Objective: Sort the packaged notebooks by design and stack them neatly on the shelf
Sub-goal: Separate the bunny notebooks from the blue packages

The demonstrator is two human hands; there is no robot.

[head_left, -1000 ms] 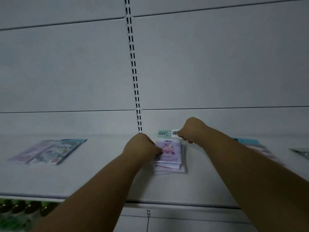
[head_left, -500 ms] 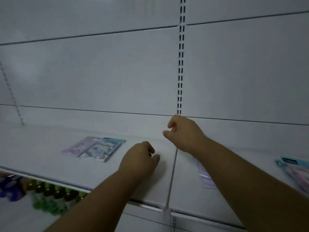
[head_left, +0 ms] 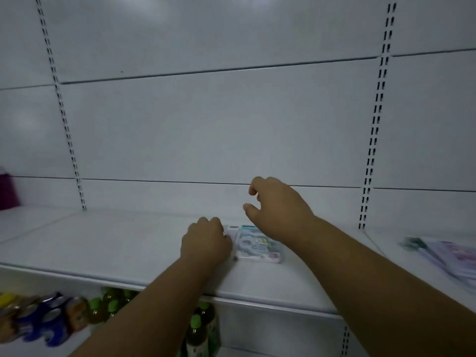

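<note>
The notebooks (head_left: 257, 244) lie flat on the shelf (head_left: 116, 243), between both hands. The left hand (head_left: 206, 243) curls its grip against their near-left edge — likely squaring them — while the right hand (head_left: 278, 204) hovers above, loosely curled, holding nothing.

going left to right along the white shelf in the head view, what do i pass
magenta object at the far left edge → left hand → packaged notebooks lying flat, with the right hand over their far end → blurred pile of packaged notebooks at the right edge
</note>
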